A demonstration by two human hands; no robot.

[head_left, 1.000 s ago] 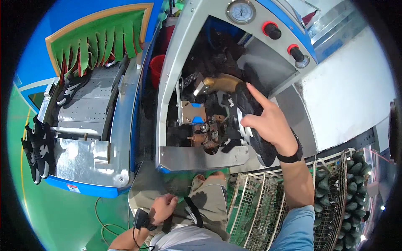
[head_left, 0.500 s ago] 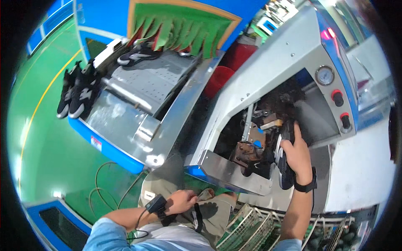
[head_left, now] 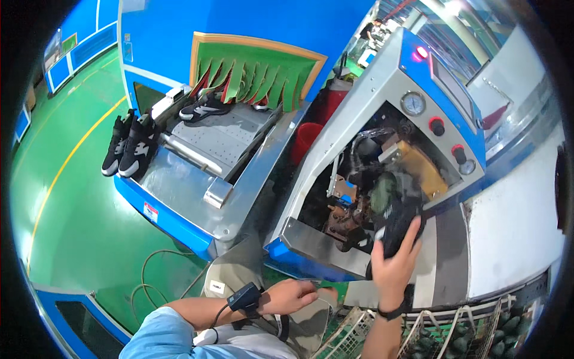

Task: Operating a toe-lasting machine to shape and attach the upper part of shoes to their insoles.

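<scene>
A black shoe (head_left: 404,222) is in the opening of the grey-and-blue machine, among its metal parts. My right hand (head_left: 394,266) grips the near end of that shoe, thumb on one side and fingers on the other. Beside the shoe's far part shows a rounded, dull green form (head_left: 382,192), partly hidden. Over my lap, my left hand (head_left: 289,297) has its fingers loosely curled together, with nothing visible in them. A small black device with a cable (head_left: 245,298) is strapped at my left wrist.
Left of the machine, a pair of black-and-white shoes (head_left: 133,146) stands on a metal conveyor table (head_left: 170,190). Another shoe (head_left: 204,109) lies before a green strip curtain (head_left: 254,78). White wire baskets (head_left: 418,335) with dark green forms stand low right; a cable (head_left: 145,269) loops on the floor.
My right hand has drawn nearer to me, and the shoe has turned, now showing its dark upper rather than its side. A yellow block inside the machine is now exposed. My view has shifted.
</scene>
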